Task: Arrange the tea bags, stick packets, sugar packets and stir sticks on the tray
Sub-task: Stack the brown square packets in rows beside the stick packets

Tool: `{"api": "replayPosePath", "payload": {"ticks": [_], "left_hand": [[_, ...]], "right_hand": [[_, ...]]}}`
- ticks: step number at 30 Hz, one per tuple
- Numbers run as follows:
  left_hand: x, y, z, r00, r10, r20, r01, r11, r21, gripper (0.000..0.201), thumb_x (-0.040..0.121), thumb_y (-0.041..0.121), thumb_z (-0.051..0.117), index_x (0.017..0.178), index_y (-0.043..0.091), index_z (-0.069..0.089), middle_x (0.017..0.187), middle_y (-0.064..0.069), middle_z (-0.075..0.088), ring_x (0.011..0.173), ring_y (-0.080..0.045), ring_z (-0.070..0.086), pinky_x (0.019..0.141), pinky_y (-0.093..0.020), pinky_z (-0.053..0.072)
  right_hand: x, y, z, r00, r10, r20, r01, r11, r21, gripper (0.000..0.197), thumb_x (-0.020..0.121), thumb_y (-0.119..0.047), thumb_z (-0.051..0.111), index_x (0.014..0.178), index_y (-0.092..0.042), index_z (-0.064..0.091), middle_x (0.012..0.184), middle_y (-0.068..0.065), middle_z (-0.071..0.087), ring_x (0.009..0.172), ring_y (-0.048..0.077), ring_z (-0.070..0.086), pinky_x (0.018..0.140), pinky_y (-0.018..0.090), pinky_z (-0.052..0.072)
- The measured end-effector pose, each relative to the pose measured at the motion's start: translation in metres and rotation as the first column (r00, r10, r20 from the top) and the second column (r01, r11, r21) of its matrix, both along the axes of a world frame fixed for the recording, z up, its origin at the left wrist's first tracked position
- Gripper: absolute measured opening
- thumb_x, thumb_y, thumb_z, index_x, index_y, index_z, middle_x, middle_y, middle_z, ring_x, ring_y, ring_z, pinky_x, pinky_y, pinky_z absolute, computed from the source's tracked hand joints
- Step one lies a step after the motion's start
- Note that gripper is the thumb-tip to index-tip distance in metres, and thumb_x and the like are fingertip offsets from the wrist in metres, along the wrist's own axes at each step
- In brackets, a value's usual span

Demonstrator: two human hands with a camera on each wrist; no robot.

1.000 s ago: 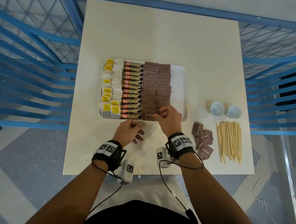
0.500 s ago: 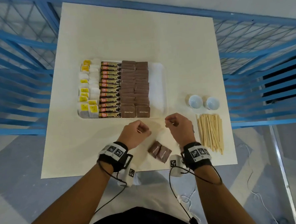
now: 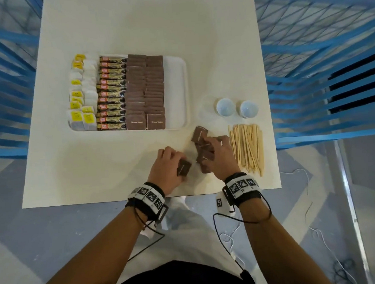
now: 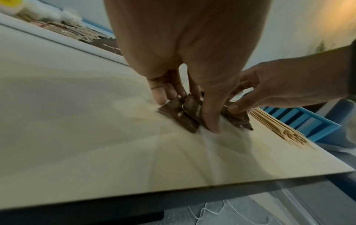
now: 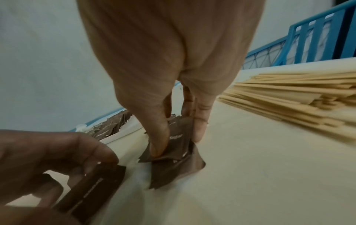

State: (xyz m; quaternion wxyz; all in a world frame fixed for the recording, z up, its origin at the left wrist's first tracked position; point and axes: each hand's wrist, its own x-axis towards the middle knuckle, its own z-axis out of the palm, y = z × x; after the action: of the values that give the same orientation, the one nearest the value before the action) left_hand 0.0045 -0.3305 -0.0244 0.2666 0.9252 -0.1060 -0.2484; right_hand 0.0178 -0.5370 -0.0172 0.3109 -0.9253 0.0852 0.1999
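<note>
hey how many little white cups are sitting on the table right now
2. Both white cups stand side by side on the table, right of the tray and just beyond the stir sticks: the left cup, the right cup. None appears hidden.

Table (image 3: 131,24): smooth, matt cream top, laminate in look, with a thin dark edge seen in the left wrist view. Tray (image 3: 177,92): white, smooth plastic with a slight sheen. Sugar packets (image 3: 145,89): matt brown paper with pale print; the loose ones at lower centre of the head view crease under the fingers. Stick packets (image 3: 111,92): glossy foil-like wrap, black, gold and red. Tea bags (image 3: 82,91): soft white paper with yellow tags. Stir sticks (image 3: 247,147): pale bare wood, matt, flat. Two cups (image 3: 237,107): smooth, glossy white. Railing (image 3: 322,67): blue painted metal, as it looks.
</note>
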Motion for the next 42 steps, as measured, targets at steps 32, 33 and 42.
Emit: {"api": "replayPosePath", "payload": {"ticks": [32, 33, 42], "left_hand": [[0.005, 0.026, 0.022, 0.886, 0.444, -0.135, -0.449, 0.893, -0.009, 0.018, 0.08, 0.013, 0.084, 0.089, 0.008, 0.07, 0.086, -0.005, 0.062, 0.08, -0.026, 0.058, 0.071, -0.031, 0.043], [0.007, 0.028, 0.02, 0.878, 0.458, -0.137, -0.466, 0.884, -0.03, 0.018, 0.079, 0.012, 0.085, 0.086, 0.011, 0.068, 0.086, -0.004, 0.061, 0.081, -0.026, 0.059, 0.072, -0.031, 0.044], [0.04, 0.054, 0.016, 0.667, 0.62, -0.413, -0.735, 0.638, -0.23, 0.031, 0.083, 0.032, 0.08, 0.095, 0.013, 0.059, 0.094, -0.002, 0.068, 0.086, -0.023, 0.064, 0.078, -0.034, 0.053]], "right_hand": [[0.033, 0.026, -0.012, 0.979, -0.197, -0.047, 0.194, 0.979, -0.064, 0.036, 0.077, -0.035, 0.08, 0.105, -0.016, 0.069, 0.107, 0.008, 0.062, 0.104, 0.031, 0.057, 0.094, 0.04, 0.048], [0.033, 0.028, -0.009, 0.978, -0.204, -0.038, 0.202, 0.978, -0.059, 0.032, 0.078, -0.034, 0.078, 0.102, -0.016, 0.07, 0.106, 0.007, 0.061, 0.102, 0.031, 0.057, 0.093, 0.04, 0.048], [0.043, 0.028, 0.027, 0.951, -0.306, 0.044, 0.306, 0.952, 0.014, 0.014, 0.087, -0.023, 0.073, 0.089, -0.011, 0.066, 0.079, -0.005, 0.065, 0.072, 0.012, 0.059, 0.056, 0.007, 0.036]]}}
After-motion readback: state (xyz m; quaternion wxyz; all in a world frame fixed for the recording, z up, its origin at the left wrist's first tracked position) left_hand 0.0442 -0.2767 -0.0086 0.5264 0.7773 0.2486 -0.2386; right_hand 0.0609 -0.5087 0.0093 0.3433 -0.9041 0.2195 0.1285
